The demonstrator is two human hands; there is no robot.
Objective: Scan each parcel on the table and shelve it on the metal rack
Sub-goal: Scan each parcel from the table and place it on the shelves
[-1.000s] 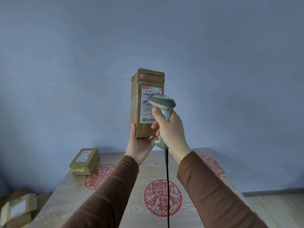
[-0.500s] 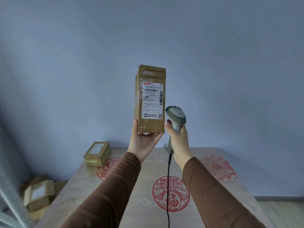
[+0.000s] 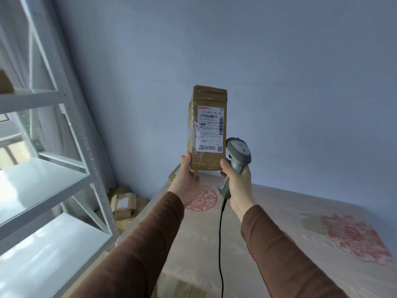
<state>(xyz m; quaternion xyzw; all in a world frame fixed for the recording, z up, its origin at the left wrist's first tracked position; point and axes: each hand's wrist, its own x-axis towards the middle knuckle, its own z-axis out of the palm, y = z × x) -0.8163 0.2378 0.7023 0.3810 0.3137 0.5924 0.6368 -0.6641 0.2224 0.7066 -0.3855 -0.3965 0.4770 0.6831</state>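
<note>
Holding the parcel (image 3: 207, 129) upright above the table (image 3: 279, 244), left hand (image 3: 186, 179) gripping its base and right hand (image 3: 237, 179) wrapped round the scanner (image 3: 237, 154), I judge shelving on the rack (image 3: 71, 130) comes next.

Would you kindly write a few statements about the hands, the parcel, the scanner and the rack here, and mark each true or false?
1. The left hand holds the tall brown taped cardboard parcel upright by its lower end. True.
2. The right hand is empty. False: it grips the grey corded handheld barcode scanner.
3. The parcel's white shipping label faces the camera. True.
4. The grey metal rack stands to the right of the table. False: it stands to the left of the pale wooden table.
</note>
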